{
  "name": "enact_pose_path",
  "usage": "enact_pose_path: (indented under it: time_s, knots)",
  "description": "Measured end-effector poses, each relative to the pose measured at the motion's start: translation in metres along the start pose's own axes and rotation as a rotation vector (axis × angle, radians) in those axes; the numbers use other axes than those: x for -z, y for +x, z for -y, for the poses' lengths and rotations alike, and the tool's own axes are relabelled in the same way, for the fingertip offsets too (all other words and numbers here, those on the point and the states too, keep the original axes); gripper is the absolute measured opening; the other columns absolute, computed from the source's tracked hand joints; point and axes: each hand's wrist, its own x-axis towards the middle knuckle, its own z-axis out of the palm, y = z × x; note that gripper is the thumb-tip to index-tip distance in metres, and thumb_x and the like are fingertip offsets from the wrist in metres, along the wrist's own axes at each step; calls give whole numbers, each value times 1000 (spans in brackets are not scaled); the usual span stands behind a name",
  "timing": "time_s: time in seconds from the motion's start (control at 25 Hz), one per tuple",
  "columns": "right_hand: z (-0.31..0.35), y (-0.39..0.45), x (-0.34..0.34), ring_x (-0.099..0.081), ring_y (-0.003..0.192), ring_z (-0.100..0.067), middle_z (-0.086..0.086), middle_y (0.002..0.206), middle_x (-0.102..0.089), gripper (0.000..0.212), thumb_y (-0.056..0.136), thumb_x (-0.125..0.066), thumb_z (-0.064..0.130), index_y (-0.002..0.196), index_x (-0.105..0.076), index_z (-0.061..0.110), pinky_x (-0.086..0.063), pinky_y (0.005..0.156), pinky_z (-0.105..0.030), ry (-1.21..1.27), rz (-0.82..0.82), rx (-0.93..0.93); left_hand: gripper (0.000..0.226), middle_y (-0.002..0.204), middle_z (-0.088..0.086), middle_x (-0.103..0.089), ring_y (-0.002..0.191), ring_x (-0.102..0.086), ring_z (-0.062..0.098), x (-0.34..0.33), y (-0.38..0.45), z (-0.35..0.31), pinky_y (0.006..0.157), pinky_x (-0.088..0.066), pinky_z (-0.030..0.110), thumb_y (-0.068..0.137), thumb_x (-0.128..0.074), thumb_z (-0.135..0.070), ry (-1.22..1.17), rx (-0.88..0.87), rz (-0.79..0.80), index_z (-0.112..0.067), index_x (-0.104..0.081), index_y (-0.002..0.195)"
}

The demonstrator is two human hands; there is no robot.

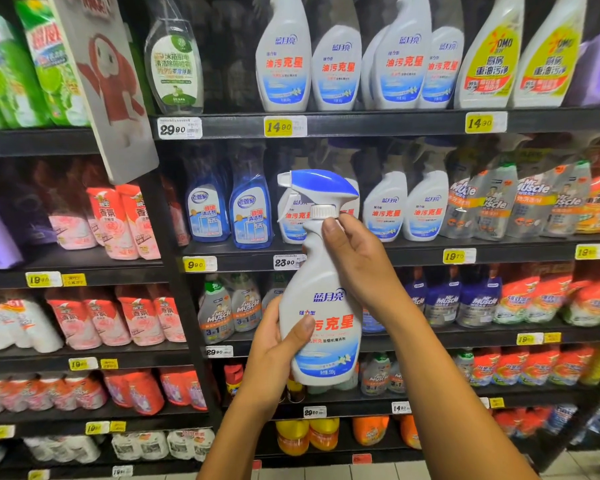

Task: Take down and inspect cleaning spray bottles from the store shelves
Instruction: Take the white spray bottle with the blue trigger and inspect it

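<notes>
Spray bottle is off the shelf, held upright with its label facing the person, for reading I'd say. Left hand wraps its lower body, thumb across the label. Right hand pinches the neck under the white collar, fingers narrow. Behind, matching bottles line the middle shelf.

You've got one view only: head cam, wide-angle, facing fwd and slightly down, straight at the shelves. It sits close; the bottle fills the frame centre, w/ both forearms coming in from the bottom edge. Shelf lines bow near the edges from lens distortion. Floor tiles show at the bottom. No 2nd view, so nothing shared.
</notes>
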Motion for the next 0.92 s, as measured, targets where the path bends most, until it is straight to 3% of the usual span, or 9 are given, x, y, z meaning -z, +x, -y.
enact_pose_path:
  time_s: [0.08, 0.12, 0.24, 0.4, 0.52, 0.64, 0.8, 0.92]
  knots:
    - [1, 2, -3, -67, 76, -36, -21, 92, -69, 59, 85, -54, 66, 98, -62, 9, -55, 67, -44, 18, -28, -38, 34, 114, 7, -72, 104, -70, 28, 2, 3, -1, 74, -59, 31, 79, -72, -33, 10, -2, 13, -34, -65, 113]
    - [1, 3, -4, -69, 76, -36, -21, 92, -71, 64, 83, -56, 70, 98, -62, 8, -56, 67, -44, 35, -44, -55, 34, 115, 8, -72, 105, -70, 28, 3, 4, -1, 75, -59, 31, 80, -71, -31, 8, 3, 22, -32, -65, 114]
    - [0, 0, -5, -70, 74, -25, -17, 90, -72, 68, 77, -57, 77, 99, -67, 13, -57, 67, -40, 50, -63, -91, 38, 115, 9, -72, 105, -70, 29, 5, 5, 3, 76, -59, 31, 77, -74, -33, -15, 31, 36, -34, -66, 114]
    - [2, -1, -8, -66, 78, -42, -28, 95, -67, 77, 80, -56, 72, 106, -61, 0, -54, 72, -56, 17, -65, -106, 40, 115, 10, -72, 105, -70, 30, 6, 7, 6, 75, -59, 32, 73, -76, -35, -66, 63, 37, -34, -68, 113]
    - [6, 4, -7, -60, 70, -33, -23, 85, -67, 68, 90, -50, 63, 97, -58, -5, -50, 68, -48, -59, -86, -87, 40, 117, 13, -71, 107, -69, 31, 5, 14, 7, 76, -59, 34, 75, -73, -32, -114, 77, 11, -29, -67, 115]
    - [9, 11, -3, -69, 88, -35, -16, 93, -73, 59, 99, -41, 58, 100, -65, 4, -54, 83, -49, -61, -86, -140, 43, 118, 15, -70, 107, -69, 31, 3, 23, 2, 78, -59, 35, 79, -71, -29, -141, 86, 10, -18, -63, 120]
    - [12, 15, 0, -71, 98, -32, -10, 99, -76, 51, 99, -42, 58, 109, -66, 14, -54, 93, -55, 29, -71, -165, 87, 118, 18, -69, 105, -69, 32, 4, 31, -8, 79, -60, 38, 52, -91, -47, -199, 109, 24, -7, -59, 122]
    - [13, 15, 1, -73, 96, -31, -13, 103, -76, 54, 98, -43, 58, 125, -58, 14, -57, 89, -50, 239, 60, -252, 66, 114, 17, -72, 102, -70, 32, 5, 32, -4, 76, -61, 38, 72, -78, -39, -275, 145, 14, -4, -56, 123]
